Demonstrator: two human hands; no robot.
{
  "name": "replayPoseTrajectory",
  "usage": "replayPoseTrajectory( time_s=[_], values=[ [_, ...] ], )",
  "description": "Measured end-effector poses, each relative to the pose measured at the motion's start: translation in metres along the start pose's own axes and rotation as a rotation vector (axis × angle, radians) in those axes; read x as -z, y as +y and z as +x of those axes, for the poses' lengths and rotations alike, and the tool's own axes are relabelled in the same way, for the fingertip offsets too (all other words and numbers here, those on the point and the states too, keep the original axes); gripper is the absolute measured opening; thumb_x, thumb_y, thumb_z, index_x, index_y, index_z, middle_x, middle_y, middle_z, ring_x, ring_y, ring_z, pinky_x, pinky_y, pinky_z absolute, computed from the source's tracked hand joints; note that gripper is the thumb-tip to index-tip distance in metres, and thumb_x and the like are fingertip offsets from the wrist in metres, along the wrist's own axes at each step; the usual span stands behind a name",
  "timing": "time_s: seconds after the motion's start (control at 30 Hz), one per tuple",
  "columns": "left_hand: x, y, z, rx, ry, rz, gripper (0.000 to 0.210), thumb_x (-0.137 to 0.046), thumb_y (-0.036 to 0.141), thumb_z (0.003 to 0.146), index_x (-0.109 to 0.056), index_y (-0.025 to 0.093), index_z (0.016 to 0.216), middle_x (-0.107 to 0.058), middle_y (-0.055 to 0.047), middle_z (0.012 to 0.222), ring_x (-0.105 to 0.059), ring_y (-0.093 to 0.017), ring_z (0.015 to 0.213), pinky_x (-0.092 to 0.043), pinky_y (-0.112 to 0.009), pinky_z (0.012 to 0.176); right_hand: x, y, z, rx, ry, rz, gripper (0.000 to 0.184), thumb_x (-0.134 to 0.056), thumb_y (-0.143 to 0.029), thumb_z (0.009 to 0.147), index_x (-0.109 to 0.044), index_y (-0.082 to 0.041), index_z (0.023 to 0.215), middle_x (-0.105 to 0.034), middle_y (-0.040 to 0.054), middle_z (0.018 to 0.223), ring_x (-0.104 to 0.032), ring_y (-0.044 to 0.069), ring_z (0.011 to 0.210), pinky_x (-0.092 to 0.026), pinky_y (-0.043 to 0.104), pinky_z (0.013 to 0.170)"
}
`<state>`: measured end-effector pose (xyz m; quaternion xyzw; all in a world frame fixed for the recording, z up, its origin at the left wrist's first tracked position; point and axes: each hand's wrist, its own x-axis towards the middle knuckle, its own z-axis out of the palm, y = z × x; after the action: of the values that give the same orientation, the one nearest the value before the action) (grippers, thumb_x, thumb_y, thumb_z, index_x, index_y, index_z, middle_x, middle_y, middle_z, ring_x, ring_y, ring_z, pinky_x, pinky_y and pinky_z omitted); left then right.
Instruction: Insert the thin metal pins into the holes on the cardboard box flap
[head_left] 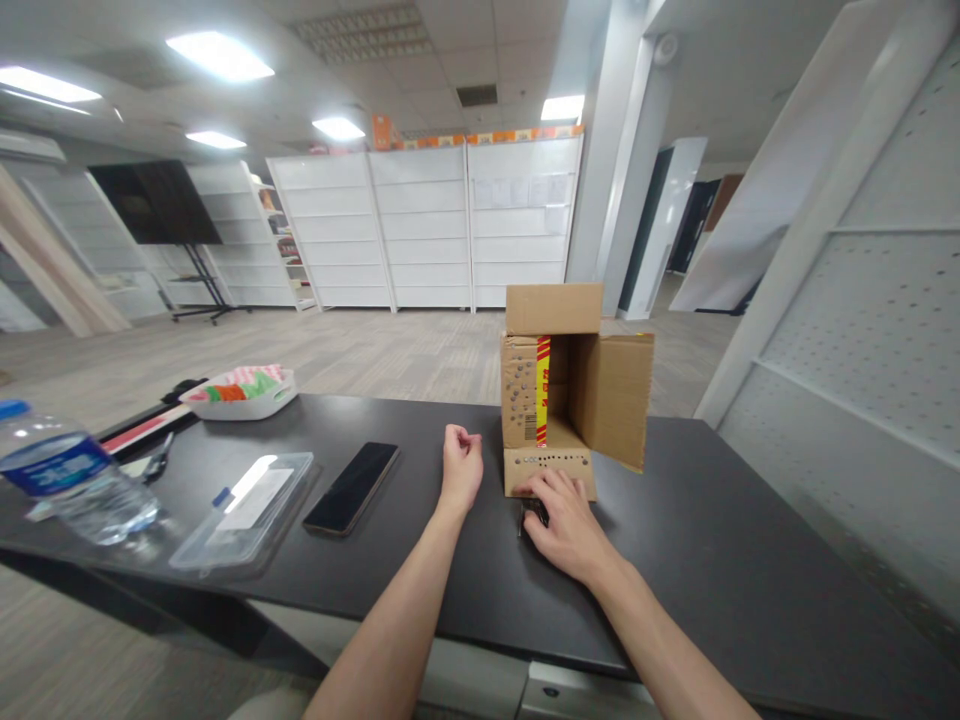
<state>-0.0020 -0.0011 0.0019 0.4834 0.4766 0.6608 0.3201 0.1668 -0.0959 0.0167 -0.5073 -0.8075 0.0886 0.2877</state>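
Note:
An open cardboard box (520, 395) lies on its side on the dark table, its opening towards me, with flaps spread up, left, right and down. Round dots, like small holes, run along the lower flap (551, 461) and are scattered over the left flap. My right hand (566, 520) is closed at the lower flap's front edge, fingers over the cardboard. Under its thumb and fingers shows a small dark tool (531, 514) with a thin shiny part, mostly hidden; its kind is unclear. Left of the box, my left hand (461, 468) is curled closed above the table, its contents hidden.
A black phone (352, 488) lies left of my left hand. Beyond it are a clear plastic case (244, 510), a water bottle (71, 475) and a white basket (244, 400) with colourful packets. The table's (697, 560) near edge runs below my forearms; a perforated panel stands at right.

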Motion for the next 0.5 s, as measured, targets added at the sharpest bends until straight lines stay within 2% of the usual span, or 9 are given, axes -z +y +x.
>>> replayPoseTrajectory(
  time_s=[0.17,0.5],
  values=[
    [0.0,-0.001,0.0,-0.004,-0.005,-0.006,0.02,-0.054,0.019,0.08,-0.034,0.02,0.077,-0.035,0.005,0.07,-0.036,-0.008,0.061,-0.031,-0.02,0.06,0.003,-0.004,-0.001,0.076,-0.044,0.012,0.03,-0.047,-0.005,0.07,-0.059,-0.023,0.09,-0.056,0.0021,0.099,-0.047,0.02,0.097,-0.029,0.035,0.084],
    [0.0,-0.002,0.0,-0.012,-0.005,-0.021,0.019,-0.053,0.019,0.08,-0.034,0.02,0.077,-0.034,0.005,0.07,-0.036,-0.008,0.062,-0.032,-0.02,0.061,0.005,-0.02,0.0,0.164,-0.098,-0.113,0.021,-0.043,-0.003,0.077,-0.052,-0.022,0.08,-0.055,0.0014,0.095,-0.042,0.02,0.091,-0.029,0.034,0.08]
  ],
)
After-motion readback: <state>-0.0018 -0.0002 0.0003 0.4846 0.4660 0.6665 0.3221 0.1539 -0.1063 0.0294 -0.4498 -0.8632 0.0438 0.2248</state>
